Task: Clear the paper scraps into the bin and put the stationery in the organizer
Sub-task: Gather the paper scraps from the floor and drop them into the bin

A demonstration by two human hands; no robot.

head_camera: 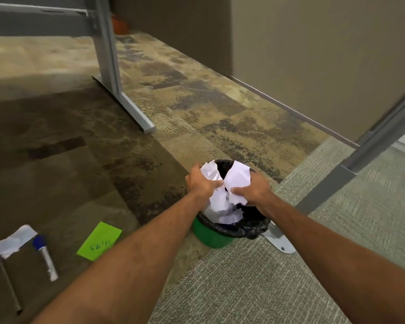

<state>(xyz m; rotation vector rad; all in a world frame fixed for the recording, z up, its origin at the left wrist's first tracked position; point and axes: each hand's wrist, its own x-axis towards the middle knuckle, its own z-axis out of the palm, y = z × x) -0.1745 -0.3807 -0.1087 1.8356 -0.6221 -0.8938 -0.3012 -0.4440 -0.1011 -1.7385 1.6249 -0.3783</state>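
Landmark: green bin (212, 239), low centre, black liner (248, 226) folded over its rim, standing on carpet (232, 288).

Far left of the bin, at the frame edge: white paper scrap (12, 240), flat on the floor, left end cut off by the frame. Just below it a thin grey rod-like item (9, 286) — can't tell what it is, too blurred.

Left of the bin, nearer than the scrap: marker (45, 257), blue cap, white barrel, lying flat, cap end pointing away from the camera.

Just left of the bin: green sticky note (99, 240), flat, dark handwriting on it, reads upside down from here, not legible.

Over the bin mouth: left hand (200, 181) clenched on a crumpled white paper wad (209, 175), thumb pressed in. More white scraps (220, 206) hang below the hands, reaching down into the liner. Right hand (253, 189) clenched on a second crumpled white sheet (237, 177). The two wads touch or nearly touch at the middle — can't separate them cleanly. Bin interior mostly hidden by paper and forearms.

Right of the bin, touching or just beside its base: grey metal foot plate (279, 242) of a desk leg (360, 160) that slants up to the right edge, top cut off.

Well behind the bin, upper left: second desk leg (108, 54), top cut off.
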